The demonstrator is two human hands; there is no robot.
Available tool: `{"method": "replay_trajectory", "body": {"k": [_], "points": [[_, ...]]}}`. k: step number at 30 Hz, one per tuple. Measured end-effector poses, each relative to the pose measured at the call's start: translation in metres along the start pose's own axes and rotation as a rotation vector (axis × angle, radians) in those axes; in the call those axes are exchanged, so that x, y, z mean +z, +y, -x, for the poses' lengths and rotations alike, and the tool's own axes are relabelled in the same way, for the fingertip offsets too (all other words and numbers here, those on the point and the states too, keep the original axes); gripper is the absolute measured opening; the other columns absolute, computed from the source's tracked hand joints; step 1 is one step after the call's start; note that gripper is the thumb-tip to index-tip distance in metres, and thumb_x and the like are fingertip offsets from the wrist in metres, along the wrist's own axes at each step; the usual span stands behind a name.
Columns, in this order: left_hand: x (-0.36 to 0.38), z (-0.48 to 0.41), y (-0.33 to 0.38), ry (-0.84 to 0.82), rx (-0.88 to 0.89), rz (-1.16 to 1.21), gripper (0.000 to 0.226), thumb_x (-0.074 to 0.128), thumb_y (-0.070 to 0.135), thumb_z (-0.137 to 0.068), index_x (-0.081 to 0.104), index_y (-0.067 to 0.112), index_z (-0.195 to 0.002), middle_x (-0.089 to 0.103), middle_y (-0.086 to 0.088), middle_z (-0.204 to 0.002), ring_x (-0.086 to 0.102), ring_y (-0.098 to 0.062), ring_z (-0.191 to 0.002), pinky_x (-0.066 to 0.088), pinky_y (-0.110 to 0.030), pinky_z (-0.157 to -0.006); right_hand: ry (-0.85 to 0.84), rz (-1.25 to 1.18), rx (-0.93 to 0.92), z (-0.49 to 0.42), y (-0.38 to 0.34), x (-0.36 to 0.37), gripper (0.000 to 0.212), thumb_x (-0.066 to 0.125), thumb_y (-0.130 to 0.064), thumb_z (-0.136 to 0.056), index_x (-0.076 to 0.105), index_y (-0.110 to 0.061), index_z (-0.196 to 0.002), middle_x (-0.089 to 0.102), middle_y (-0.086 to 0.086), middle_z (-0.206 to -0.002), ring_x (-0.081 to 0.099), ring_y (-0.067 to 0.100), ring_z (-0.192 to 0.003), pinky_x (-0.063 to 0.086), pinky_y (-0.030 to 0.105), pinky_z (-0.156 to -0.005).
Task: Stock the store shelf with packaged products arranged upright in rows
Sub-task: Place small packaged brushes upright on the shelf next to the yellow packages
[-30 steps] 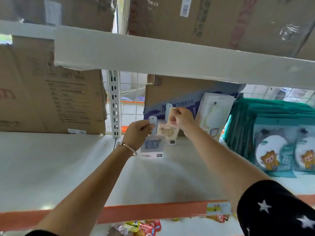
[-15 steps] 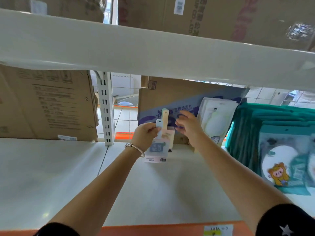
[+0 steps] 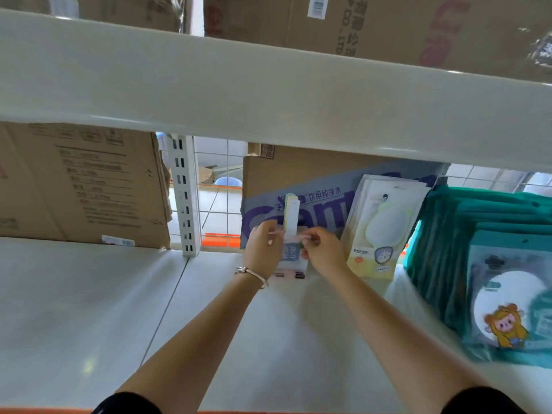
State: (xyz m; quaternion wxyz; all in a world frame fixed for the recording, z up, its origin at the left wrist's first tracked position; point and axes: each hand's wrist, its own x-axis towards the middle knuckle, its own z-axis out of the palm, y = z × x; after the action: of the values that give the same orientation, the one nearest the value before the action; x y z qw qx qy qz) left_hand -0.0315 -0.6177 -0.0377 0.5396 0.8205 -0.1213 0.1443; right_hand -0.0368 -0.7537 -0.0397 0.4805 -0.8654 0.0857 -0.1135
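Right hand (image 3: pixel 321 249) now pinching packets (image 3: pixel 290 259), left hand (image 3: pixel 263 249) gripping too

Your 2 arms are bare from the sleeve hems down to the fingertips.
Left sleeve (image 3: pixel 128 404): black and short, with only its hem in view at the bottom edge.
Right sleeve (image 3: pixel 484 403): the same black, also cut off by the bottom edge. The weave is too blurred to log.
Left wrist: 1 thin silver-coloured bangle (image 3: pixel 252 274), with a small thicker knot on its outer side.
Left hand (image 3: pixel 263 249) and right hand (image 3: pixel 324 249): both bare.
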Motion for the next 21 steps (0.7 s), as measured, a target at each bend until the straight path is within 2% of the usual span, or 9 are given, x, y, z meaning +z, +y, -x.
{"method": "replay_trajectory", "body": {"k": [2,5,6,8,11,14,16,21], "points": [[-0.002,0.008,-0.016,-0.005,-0.056,-0.028,0.024,0.046,0.008,-0.093,0.057,0.004,-0.114,0.060,-0.011,-0.107,0.056,-0.024,-0.100,0.049,-0.030,-0.083,0.052,0.040,0.013,-0.002,0.004,0.005,0.010,0.055,-0.017,-0.092,0.052,-0.025,-0.096,0.062,0.005,-0.109,0.066,0.019,-0.090,0.055,0.025,-0.069],[-0.006,0.020,-0.026,-0.058,-0.096,-0.018,0.026,0.046,0.013,-0.095,0.057,0.006,-0.118,0.060,-0.009,-0.112,0.056,-0.017,-0.099,0.049,-0.012,-0.072,0.116,-0.031,0.055,-0.002,0.007,0.010,0.014,0.059,-0.019,-0.091,0.050,-0.025,-0.101,0.057,0.004,-0.116,0.060,0.014,-0.086,0.045,0.012,-0.052],[-0.007,0.022,-0.026,-0.076,-0.096,-0.014,0.028,0.048,0.014,-0.094,0.056,0.007,-0.120,0.059,-0.009,-0.114,0.056,-0.017,-0.101,0.048,-0.012,-0.073,0.139,-0.050,0.069,-0.001,0.005,0.011,0.016,0.059,-0.020,-0.091,0.049,-0.025,-0.103,0.055,0.004,-0.119,0.058,0.013,-0.086,0.042,0.010,-0.051],[-0.014,0.027,-0.022,-0.126,-0.083,-0.035,0.034,0.052,0.018,-0.092,0.052,0.011,-0.125,0.056,-0.007,-0.120,0.053,-0.018,-0.109,0.047,-0.020,-0.083,0.161,-0.022,0.062,0.004,0.001,0.012,0.021,0.056,-0.021,-0.092,0.050,-0.022,-0.112,0.049,0.002,-0.122,0.053,0.013,-0.092,0.043,0.010,-0.059],[-0.032,0.033,-0.019,-0.236,-0.013,-0.197,0.048,0.058,0.027,-0.088,0.044,0.020,-0.133,0.048,-0.002,-0.132,0.047,-0.017,-0.118,0.044,-0.026,-0.093,0.158,0.167,0.012,0.017,-0.005,0.012,0.031,0.053,-0.016,-0.093,0.049,-0.016,-0.124,0.039,0.007,-0.131,0.048,0.022,-0.114,0.042,0.020,-0.082],[-0.061,0.039,-0.025,-0.333,0.089,-0.438,0.053,0.058,0.033,-0.088,0.040,0.022,-0.137,0.043,0.001,-0.140,0.045,-0.017,-0.123,0.043,-0.029,-0.098,0.067,0.329,-0.089,0.028,-0.004,0.010,0.041,0.060,-0.009,-0.087,0.050,-0.016,-0.126,0.041,0.010,-0.134,0.048,0.025,-0.118,0.041,0.026,-0.093],[-0.082,0.042,-0.030,-0.359,0.098,-0.514,0.051,0.055,0.034,-0.089,0.042,0.022,-0.136,0.044,0.002,-0.140,0.045,-0.016,-0.123,0.042,-0.029,-0.100,0.004,0.395,-0.134,0.039,-0.005,0.009,0.048,0.063,-0.009,-0.084,0.049,-0.013,-0.129,0.042,0.011,-0.135,0.044,0.025,-0.123,0.038,0.032,-0.103],[-0.124,0.055,-0.039,-0.429,0.150,-0.580,0.052,0.055,0.038,-0.088,0.043,0.021,-0.136,0.047,0.000,-0.138,0.046,-0.017,-0.123,0.044,-0.031,-0.100,-0.029,0.433,-0.145,0.080,-0.015,0.020,0.054,0.059,-0.010,-0.087,0.042,-0.007,-0.138,0.036,0.012,-0.146,0.033,0.026,-0.134,0.027,0.034,-0.111]]}}
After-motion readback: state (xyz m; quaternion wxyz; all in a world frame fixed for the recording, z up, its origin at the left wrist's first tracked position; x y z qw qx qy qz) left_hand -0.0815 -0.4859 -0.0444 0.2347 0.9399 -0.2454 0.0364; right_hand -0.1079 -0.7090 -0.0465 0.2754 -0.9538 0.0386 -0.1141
